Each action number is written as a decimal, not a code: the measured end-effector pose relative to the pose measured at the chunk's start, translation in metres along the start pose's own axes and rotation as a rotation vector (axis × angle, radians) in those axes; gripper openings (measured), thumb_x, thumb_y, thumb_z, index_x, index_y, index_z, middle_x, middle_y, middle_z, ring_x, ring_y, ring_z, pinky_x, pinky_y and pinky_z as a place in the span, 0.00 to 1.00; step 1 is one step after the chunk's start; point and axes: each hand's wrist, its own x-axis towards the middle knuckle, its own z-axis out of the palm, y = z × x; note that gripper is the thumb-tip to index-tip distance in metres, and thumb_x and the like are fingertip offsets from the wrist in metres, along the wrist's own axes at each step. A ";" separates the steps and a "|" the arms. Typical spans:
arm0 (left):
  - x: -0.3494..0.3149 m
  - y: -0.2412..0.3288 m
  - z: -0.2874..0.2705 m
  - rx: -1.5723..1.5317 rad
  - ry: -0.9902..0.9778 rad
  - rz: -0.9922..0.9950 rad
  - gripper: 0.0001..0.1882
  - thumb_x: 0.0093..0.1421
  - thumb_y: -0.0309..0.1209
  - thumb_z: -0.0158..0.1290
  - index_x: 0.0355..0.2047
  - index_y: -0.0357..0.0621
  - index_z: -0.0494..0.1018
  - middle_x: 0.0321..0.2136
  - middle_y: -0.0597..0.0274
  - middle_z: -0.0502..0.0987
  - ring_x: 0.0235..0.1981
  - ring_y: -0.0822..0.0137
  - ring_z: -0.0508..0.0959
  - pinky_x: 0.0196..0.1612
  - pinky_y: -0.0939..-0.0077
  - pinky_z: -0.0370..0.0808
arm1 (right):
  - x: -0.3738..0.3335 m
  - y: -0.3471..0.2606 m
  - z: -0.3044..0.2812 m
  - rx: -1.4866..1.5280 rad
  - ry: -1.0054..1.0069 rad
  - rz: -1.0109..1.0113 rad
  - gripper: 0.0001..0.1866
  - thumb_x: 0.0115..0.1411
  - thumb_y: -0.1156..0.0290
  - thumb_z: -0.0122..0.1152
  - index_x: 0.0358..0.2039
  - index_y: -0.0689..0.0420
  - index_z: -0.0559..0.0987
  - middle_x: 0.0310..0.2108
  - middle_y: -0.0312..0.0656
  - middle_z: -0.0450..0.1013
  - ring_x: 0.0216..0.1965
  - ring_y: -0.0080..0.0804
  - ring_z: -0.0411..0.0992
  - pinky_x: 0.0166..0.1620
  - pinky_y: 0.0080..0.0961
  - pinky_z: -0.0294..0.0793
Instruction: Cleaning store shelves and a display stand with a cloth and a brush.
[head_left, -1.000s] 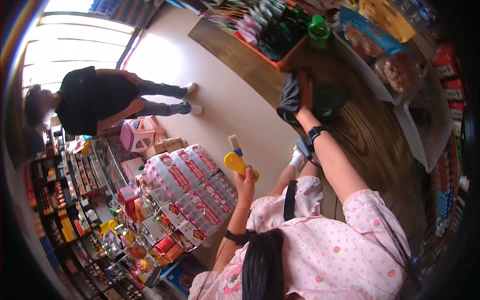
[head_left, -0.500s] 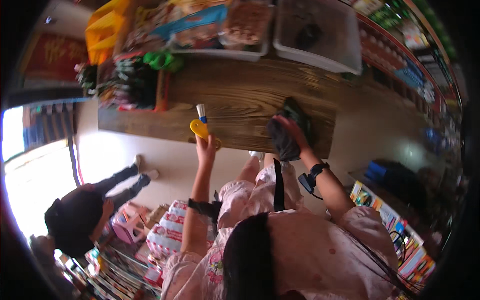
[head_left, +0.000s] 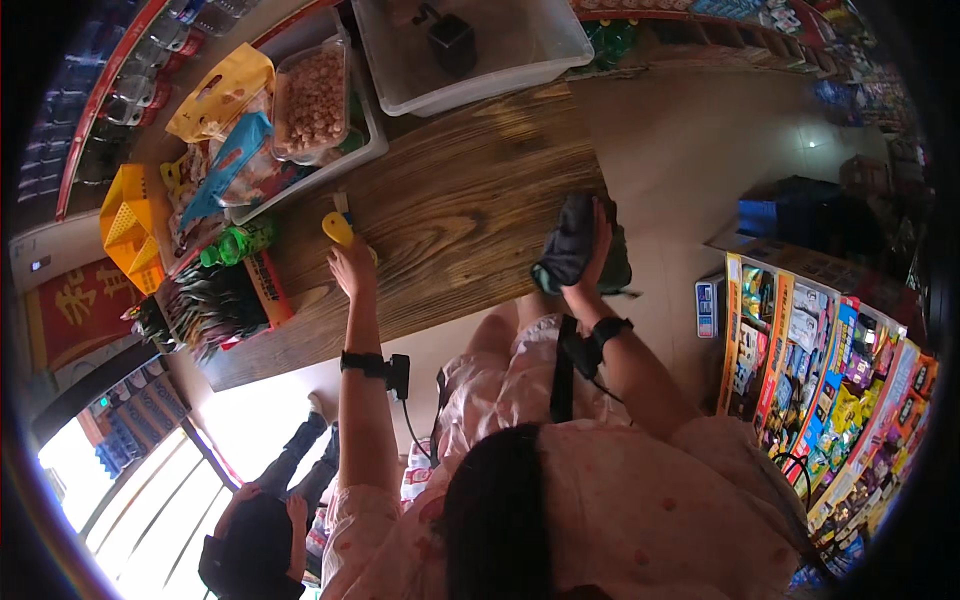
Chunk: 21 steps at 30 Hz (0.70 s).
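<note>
Near the table's left part, my left hand [head_left: 352, 268] is closed round a yellow-handled tool [head_left: 338, 228] with a blue part and a pale tip. Its kind is hard to make out, as my fingers hide some of it. At the right end of the wooden table [head_left: 450, 205], my right hand [head_left: 598, 250] grips a dark folded cloth bundle [head_left: 566, 238]. My fingers lie along the bundle's right side, and more dark cloth shows beyond them. Both wrists wear black straps with small devices.
Along the table's far side stand a white plastic bin [head_left: 480, 90] with a black object in it, a tray of packaged food [head_left: 312, 100], a green bottle [head_left: 238, 242] and a box of dark long packets [head_left: 215, 305]. A snack shelf [head_left: 800, 360] stands right; a person [head_left: 255, 540] is lower left.
The view has turned, so the table lies slanted. My left hand, with the yellow-handled tool, is now closer to the green bottle and tray. My right hand stays on the dark cloth bundle.
</note>
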 end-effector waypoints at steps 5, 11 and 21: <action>-0.015 0.028 -0.018 0.037 0.097 0.061 0.30 0.55 0.47 0.52 0.44 0.30 0.60 0.39 0.39 0.70 0.41 0.41 0.71 0.46 0.53 0.68 | -0.022 -0.054 0.008 0.023 -0.142 -0.200 0.35 0.58 0.52 0.44 0.63 0.56 0.57 0.66 0.49 0.46 0.68 0.43 0.42 0.64 0.45 0.46; -0.067 -0.003 -0.049 -0.263 0.205 0.157 0.24 0.57 0.35 0.52 0.51 0.36 0.61 0.47 0.42 0.65 0.49 0.44 0.66 0.51 0.54 0.64 | -0.014 -0.129 -0.001 -0.283 -0.285 -0.829 0.35 0.60 0.52 0.38 0.66 0.53 0.52 0.68 0.50 0.40 0.69 0.48 0.36 0.64 0.49 0.41; -0.307 -0.074 -0.043 -0.568 0.191 -0.336 0.14 0.59 0.29 0.50 0.43 0.35 0.64 0.37 0.48 0.72 0.35 0.55 0.75 0.40 0.65 0.72 | -0.078 -0.241 0.034 -0.058 -0.107 -1.416 0.33 0.61 0.57 0.36 0.66 0.53 0.51 0.69 0.40 0.40 0.69 0.37 0.38 0.66 0.37 0.42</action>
